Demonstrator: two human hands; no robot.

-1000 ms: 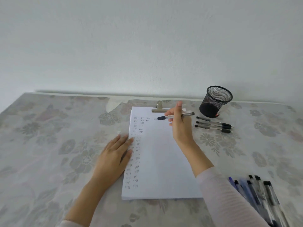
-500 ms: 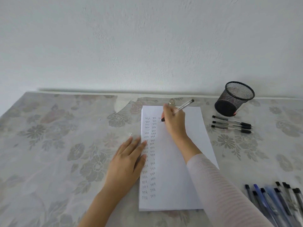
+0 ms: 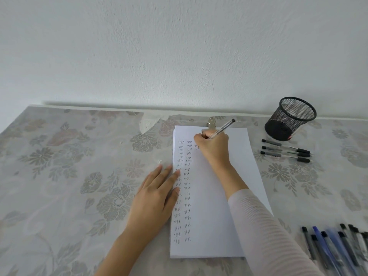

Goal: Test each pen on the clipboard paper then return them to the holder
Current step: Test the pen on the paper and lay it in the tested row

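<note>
Tip of the clear pen (image 3: 223,128) hidden under the right hand (image 3: 214,145), which pinches the barrel in curled fingers near the top of the paper (image 3: 211,226); the cap end slants out toward 1 o'clock. Clipboard itself unseen beneath the sheets; only its metal clip (image 3: 211,122) shows at 12 o'clock. Sleeve (image 3: 264,232) covers the paper's lower right corner. Loose pens (image 3: 336,250) at 4 o'clock are blurred and run off frame; count unclear.

Left hand (image 3: 157,194) lies flat, fingers straight and together, tips over the paper's left edge at 9 o'clock, covering some writing. Widest stretch of tablecloth (image 3: 59,176) lies from 7 to 11 o'clock. Table's far edge meets the wall just behind the clip.

One mesh holder (image 3: 290,118) at 2 o'clock; contents unclear. Three black-capped pens (image 3: 285,150) lie side by side just below it, apart from the paper. Two full columns of "test".
</note>
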